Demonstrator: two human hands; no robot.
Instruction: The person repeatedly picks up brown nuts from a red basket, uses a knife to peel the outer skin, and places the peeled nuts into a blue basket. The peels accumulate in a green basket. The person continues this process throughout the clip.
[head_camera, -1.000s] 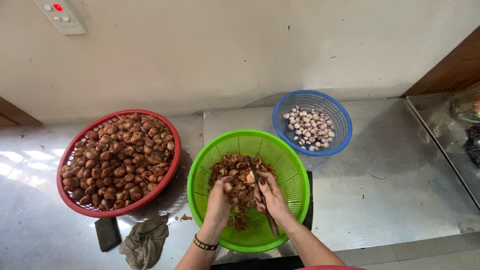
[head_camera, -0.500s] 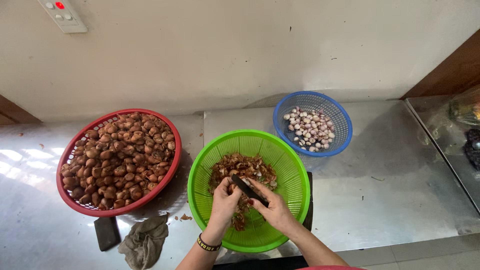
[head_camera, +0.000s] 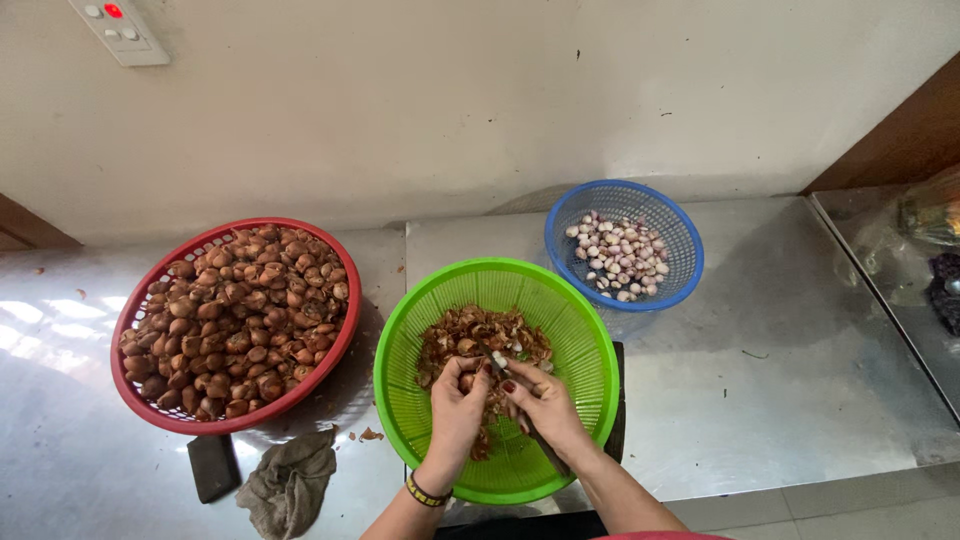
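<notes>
Both my hands work over a green plastic basket (head_camera: 580, 330) that holds a heap of brown shallot skins (head_camera: 455, 335). My left hand (head_camera: 458, 405) pinches a small shallot (head_camera: 468, 380) between its fingertips. My right hand (head_camera: 540, 405) grips a small knife (head_camera: 492, 356), whose dark blade points up and left toward the shallot. The two hands touch each other above the skins. A dark beaded bracelet circles my left wrist.
A red basket (head_camera: 135, 310) piled with unpeeled brown shallots stands at the left. A blue basket (head_camera: 685, 250) with peeled pale shallots sits at the back right. A grey rag (head_camera: 290, 485) and a dark block (head_camera: 212, 466) lie on the steel counter (head_camera: 800, 370).
My hands drew closer together and the knife swung from pointing down at the right to pointing up-left at the shallot in my left fingers.
</notes>
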